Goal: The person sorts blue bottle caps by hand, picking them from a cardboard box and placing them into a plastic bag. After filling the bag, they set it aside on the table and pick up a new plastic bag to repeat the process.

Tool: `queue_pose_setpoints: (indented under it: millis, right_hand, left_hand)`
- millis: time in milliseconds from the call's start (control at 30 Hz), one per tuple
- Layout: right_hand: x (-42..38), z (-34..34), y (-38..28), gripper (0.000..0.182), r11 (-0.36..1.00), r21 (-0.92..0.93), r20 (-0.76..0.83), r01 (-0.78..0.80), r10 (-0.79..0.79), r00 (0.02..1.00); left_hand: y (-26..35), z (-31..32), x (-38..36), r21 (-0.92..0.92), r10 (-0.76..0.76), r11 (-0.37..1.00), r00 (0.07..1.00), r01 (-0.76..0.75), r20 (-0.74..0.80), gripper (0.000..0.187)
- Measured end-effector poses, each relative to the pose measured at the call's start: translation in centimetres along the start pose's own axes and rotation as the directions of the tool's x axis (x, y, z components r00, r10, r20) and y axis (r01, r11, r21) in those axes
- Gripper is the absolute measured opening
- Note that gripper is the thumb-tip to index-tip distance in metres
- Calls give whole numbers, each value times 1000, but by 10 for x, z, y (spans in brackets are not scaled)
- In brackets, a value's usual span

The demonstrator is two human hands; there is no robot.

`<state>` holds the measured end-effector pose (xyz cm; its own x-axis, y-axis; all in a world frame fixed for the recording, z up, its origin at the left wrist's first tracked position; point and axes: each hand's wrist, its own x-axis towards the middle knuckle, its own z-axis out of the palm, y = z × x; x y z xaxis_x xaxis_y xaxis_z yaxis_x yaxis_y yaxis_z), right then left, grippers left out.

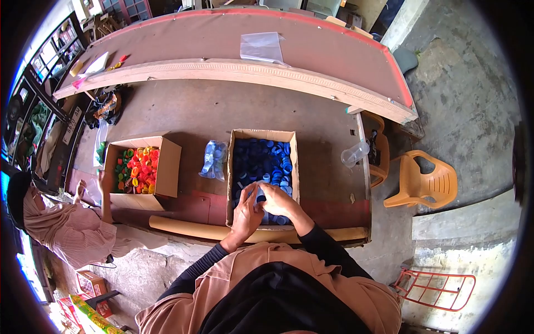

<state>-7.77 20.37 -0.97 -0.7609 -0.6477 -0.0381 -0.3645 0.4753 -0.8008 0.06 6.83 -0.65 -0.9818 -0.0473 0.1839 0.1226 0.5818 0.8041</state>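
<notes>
A cardboard box (262,134) full of blue bottle caps (261,158) stands on the brown table in front of me. Both my hands are inside its near end. My left hand (246,213) and my right hand (280,201) meet over a small clear bag (260,195) with blue caps in it, and their fingers pinch it together. A filled clear bag of blue caps (213,160) lies just left of the box.
A second box (166,167) of red, orange and green caps stands to the left, where another person in a striped top (72,231) reaches to it. A clear plastic cup (355,153) sits at the table's right edge. Orange chairs (425,183) stand to the right.
</notes>
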Motion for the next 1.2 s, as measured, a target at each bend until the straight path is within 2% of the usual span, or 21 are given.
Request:
queue_pose_setpoints:
  millis: [67,133,167,267,300,333,400,433,467,533,600,633,667,733,767,867,967,1067,1200]
  right_hand:
    - [1,-7,-14,53,997,-24,17,-74,75,997]
    - [4,-14,-19,54,991,-51,68,-120,123,990]
    - [2,-20,-23,50,987,-43,56,-157,159,986]
    - [6,-39,-34,43,984,-64,44,-164,167,985]
    - [9,-39,-30,34,1000,11,-64,-16,17,998]
    - [15,-44,-24,32,988,122,8,-96,96,995]
    - [28,-57,-21,23,975,195,21,-107,105,994]
    - [38,-67,-26,17,950,181,65,-253,245,967]
    - [51,-63,-3,15,895,337,65,-291,287,956]
    - [83,-56,39,15,869,379,-34,-317,355,934]
    - [113,-37,93,14,972,160,-277,-171,210,938]
    - [130,-24,119,13,989,-5,-416,-148,133,900]
    - [145,-14,139,17,979,-28,-453,-201,167,876]
    - [157,3,142,25,929,-322,-638,-181,-72,767]
    - [160,7,146,32,924,-312,-593,-219,-10,805]
    - [161,8,133,29,892,-408,-577,-197,-84,813]
    - [164,12,149,27,848,-482,-526,-219,-81,846]
    - [162,14,143,26,913,-334,-562,-235,7,827]
    - [177,29,156,13,941,-120,-617,-318,180,766]
  left_hand:
    - [1,-3,1,19,-7,1000,1000,7,6,59]
    - [-1,-6,2,52,56,997,998,-54,-41,60]
    - [-1,-7,2,70,87,994,994,-83,-64,60]
    - [7,-16,6,-73,-29,997,1000,28,-10,63]
    - [7,-18,7,-87,-32,996,999,31,-9,64]
    - [7,-19,8,-100,-36,994,999,35,-7,65]
    - [4,-21,11,-117,-43,992,999,42,-11,66]
    - [2,-22,11,-121,-47,992,999,44,-16,67]
    - [-1,-22,12,-125,-50,991,998,47,-22,67]
    - [-2,-25,13,-102,-45,994,999,43,-17,68]
    - [-3,-26,15,-100,-47,994,999,46,-9,68]
    - [-2,-28,16,-120,-60,991,998,60,0,68]
    - [-3,-29,18,-123,-60,991,998,59,-1,68]
    - [-5,-30,20,-127,-61,990,998,60,-1,67]
    - [-5,-31,21,-127,-72,989,997,72,4,68]
    - [-7,-35,22,-122,-102,987,995,103,14,68]
    - [-9,-36,21,-117,-125,985,992,127,21,68]
    - [-10,-38,23,-115,-134,984,991,136,29,68]
    - [-13,-35,23,-107,-120,987,993,121,24,68]
